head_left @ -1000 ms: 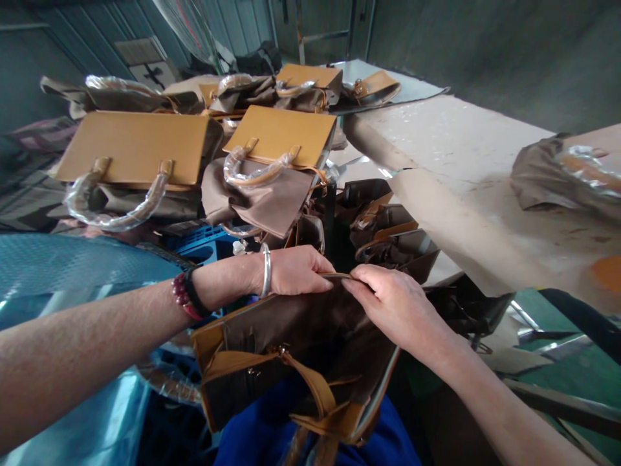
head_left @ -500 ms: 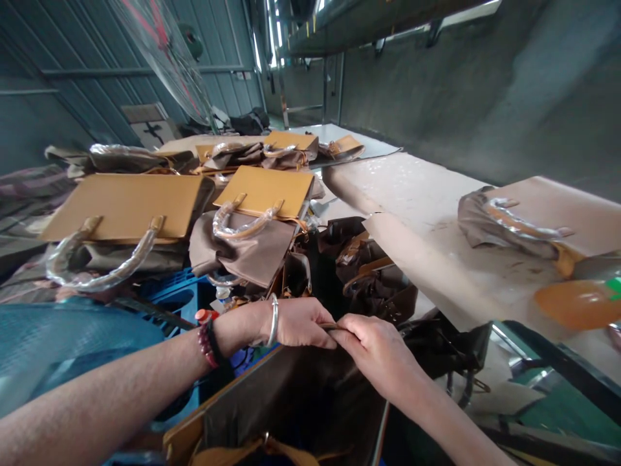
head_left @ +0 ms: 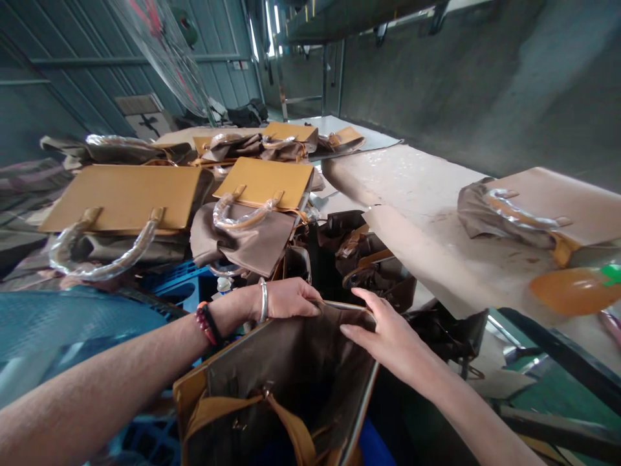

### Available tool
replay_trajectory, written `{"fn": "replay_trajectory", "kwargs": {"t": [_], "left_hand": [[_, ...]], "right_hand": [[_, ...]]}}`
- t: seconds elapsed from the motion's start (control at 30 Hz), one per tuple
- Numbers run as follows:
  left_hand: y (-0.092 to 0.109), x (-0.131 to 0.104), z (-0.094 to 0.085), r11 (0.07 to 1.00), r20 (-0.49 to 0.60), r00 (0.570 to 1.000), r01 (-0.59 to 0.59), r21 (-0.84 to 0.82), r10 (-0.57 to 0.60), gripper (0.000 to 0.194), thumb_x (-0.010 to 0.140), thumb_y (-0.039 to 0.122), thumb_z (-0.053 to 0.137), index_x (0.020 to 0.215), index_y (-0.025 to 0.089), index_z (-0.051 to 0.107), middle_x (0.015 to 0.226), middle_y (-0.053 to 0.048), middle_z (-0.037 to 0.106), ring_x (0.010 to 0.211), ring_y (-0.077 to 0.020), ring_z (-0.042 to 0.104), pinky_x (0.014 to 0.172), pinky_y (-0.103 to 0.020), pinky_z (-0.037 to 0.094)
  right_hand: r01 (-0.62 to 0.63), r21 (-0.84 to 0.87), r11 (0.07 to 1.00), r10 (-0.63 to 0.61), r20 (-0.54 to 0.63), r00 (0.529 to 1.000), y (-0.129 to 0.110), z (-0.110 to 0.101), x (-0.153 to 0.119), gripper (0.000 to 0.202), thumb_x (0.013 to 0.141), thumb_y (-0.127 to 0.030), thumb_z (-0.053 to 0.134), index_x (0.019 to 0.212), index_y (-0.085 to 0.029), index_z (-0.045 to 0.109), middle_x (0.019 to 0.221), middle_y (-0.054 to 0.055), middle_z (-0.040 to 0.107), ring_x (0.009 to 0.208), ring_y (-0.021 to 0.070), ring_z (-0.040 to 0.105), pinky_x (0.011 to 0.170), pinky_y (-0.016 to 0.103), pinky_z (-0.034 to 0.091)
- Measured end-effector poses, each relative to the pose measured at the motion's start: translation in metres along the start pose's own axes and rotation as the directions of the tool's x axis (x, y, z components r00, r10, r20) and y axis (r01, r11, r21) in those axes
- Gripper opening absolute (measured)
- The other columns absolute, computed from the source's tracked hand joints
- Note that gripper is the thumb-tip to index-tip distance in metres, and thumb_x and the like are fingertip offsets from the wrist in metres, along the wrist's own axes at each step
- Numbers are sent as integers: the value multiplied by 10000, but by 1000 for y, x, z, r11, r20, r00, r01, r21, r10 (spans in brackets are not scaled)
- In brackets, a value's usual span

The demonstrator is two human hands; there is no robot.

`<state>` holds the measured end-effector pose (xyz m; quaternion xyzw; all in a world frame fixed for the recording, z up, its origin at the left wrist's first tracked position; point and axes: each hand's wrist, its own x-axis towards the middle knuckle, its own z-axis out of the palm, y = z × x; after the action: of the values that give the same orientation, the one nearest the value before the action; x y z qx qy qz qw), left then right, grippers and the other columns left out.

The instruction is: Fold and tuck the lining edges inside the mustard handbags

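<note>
Head view: long pale table (head_left: 427, 188) ran along a grey wall on the right, a blue crate (head_left: 182, 285) sat left, and tan handbags (head_left: 264, 184) with wrapped handles were stacked behind. The open brown bag (head_left: 291, 369) sat low centre, just below both hands. Left hand (head_left: 286, 299) was clamped on its far rim; right hand (head_left: 391, 333) lay on the right rim, fingers spread and flat, not gripping.
</note>
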<state>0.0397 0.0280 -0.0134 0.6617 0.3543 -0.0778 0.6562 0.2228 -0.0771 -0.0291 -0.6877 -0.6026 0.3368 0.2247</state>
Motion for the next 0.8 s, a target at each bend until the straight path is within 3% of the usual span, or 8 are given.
{"fn": "replay_trajectory", "kwargs": {"t": [0.1,0.2,0.3,0.47,0.53,0.67,0.8], "left_hand": [[0,-9,0,1000,-31,999,-15,-20,15,263,626,270,522,812,114,624,683,-11,577,606,-124,494,580,-216,393],[8,-21,3,999,-57,998,-27,-20,26,248,607,258,520,773,107,625,665,-10,566,609,-126,488,583,-217,391],[22,-32,4,998,-115,992,-55,27,57,255,595,262,522,762,103,630,666,-14,567,596,-123,481,560,-212,383],[41,-42,7,998,-215,974,-58,37,65,234,584,274,530,735,120,622,605,6,552,523,-103,461,498,-198,351],[37,-43,12,999,-223,974,-41,-2,39,219,573,282,542,710,128,614,587,16,547,502,-93,450,489,-195,342],[12,-37,27,988,-149,985,60,-141,-82,230,521,307,563,664,132,606,514,20,532,446,-98,438,477,-221,356],[-4,-29,34,966,-61,990,111,-233,-128,263,505,296,587,710,136,626,535,12,568,472,-124,488,527,-254,409]], "right_hand": [[-80,50,996,71,160,985,-3,-6,-7,722,692,-354,582,1319,-195,261,1168,97,524,1067,222,500,904,353,363],[40,38,998,-48,250,967,-5,-16,-7,421,748,-251,479,1163,-182,449,1019,79,598,969,213,546,820,323,387],[189,50,981,-195,336,921,-10,-35,12,227,768,-158,372,873,-181,572,857,28,621,840,175,565,724,274,396],[269,100,958,-283,499,819,-24,-71,57,239,687,-114,449,855,-160,611,787,-23,605,757,118,529,704,215,379],[265,94,960,-274,535,799,-21,-69,62,209,662,-113,475,815,-148,614,700,-41,565,679,96,494,657,200,368],[232,52,971,-219,576,788,1,-42,45,96,655,-144,513,715,-141,588,584,-62,480,569,73,426,530,177,324],[234,26,972,-210,543,813,13,-28,23,226,689,-294,581,876,-168,592,757,-25,595,699,122,533,591,192,395]]}}
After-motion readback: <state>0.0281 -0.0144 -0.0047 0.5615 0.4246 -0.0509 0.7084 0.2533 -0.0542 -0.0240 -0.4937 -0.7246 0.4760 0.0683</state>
